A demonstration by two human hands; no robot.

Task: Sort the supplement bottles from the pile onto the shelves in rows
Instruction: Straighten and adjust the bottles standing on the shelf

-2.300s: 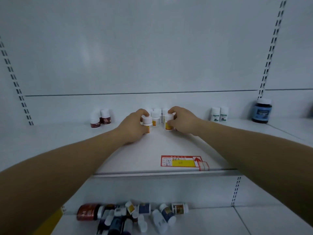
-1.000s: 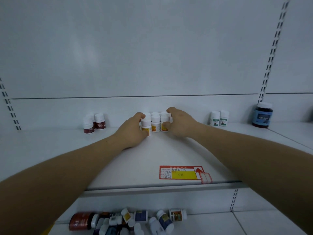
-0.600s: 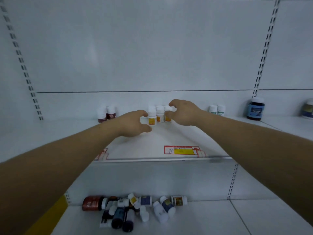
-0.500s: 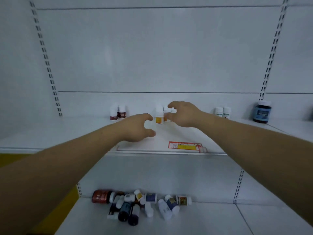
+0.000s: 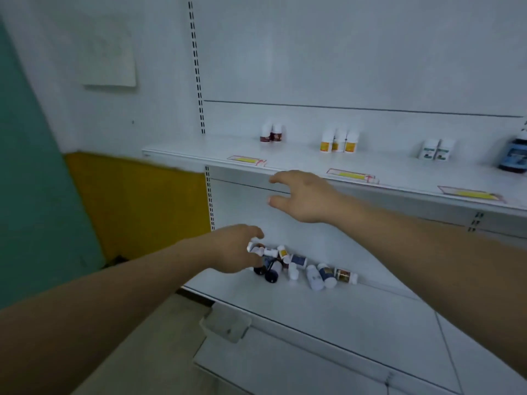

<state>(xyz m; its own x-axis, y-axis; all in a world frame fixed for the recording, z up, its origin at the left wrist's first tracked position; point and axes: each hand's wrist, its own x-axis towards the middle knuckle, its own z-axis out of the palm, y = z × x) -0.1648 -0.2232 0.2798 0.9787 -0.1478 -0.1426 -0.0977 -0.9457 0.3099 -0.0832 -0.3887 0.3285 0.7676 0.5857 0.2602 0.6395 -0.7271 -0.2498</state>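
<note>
Pile point(image 5: 302, 267) of supplement bottles lies on its sides on the lower shelf point(image 5: 356, 309), against the back panel. Left hand point(image 5: 235, 248) is at the pile's left end, fingers curled over a small white-capped bottle point(image 5: 252, 247); can't tell if it grips the bottle or only touches it. Right hand point(image 5: 305, 196) is in the air above the pile, in front of the upper shelf point(image 5: 299, 162) edge, fingers spread wide, holding nothing. Upright on the upper shelf, left to right and well apart:
- two red-label bottles point(image 5: 271, 134)
- three orange-label bottles point(image 5: 339, 142)
- two green-label bottles point(image 5: 436, 149)
- a dark blue bottle point(image 5: 513, 155) at the frame edge

Price tags point(image 5: 350, 175) sit along the front edge.
</note>
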